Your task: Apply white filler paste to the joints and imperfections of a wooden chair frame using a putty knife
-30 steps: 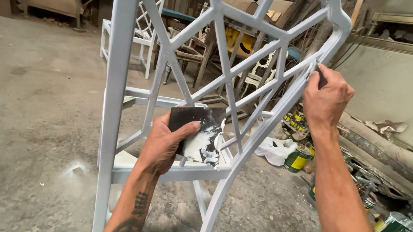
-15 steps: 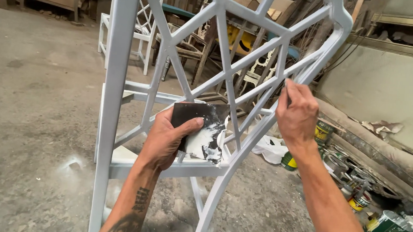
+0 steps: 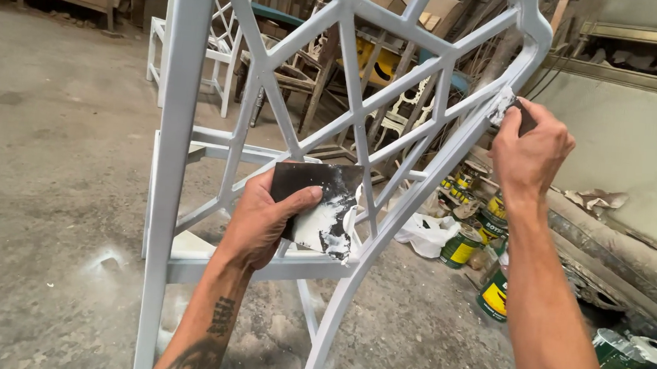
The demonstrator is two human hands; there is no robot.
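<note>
We see open gaps between the white lattice chair frame's (image 3: 364, 125) bars; paint cans (image 3: 464, 246) crowd the floor (image 3: 45, 209) rightward.

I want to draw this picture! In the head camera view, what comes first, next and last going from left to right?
White chair frame's post → left hand → dark board smeared with white filler → right hand.

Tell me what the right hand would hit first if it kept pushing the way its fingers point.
The right hand points up-left with a small dark tool, already at the white chair frame. Going on, it would press into that curved side rail first; depth beyond is unclear.
</note>
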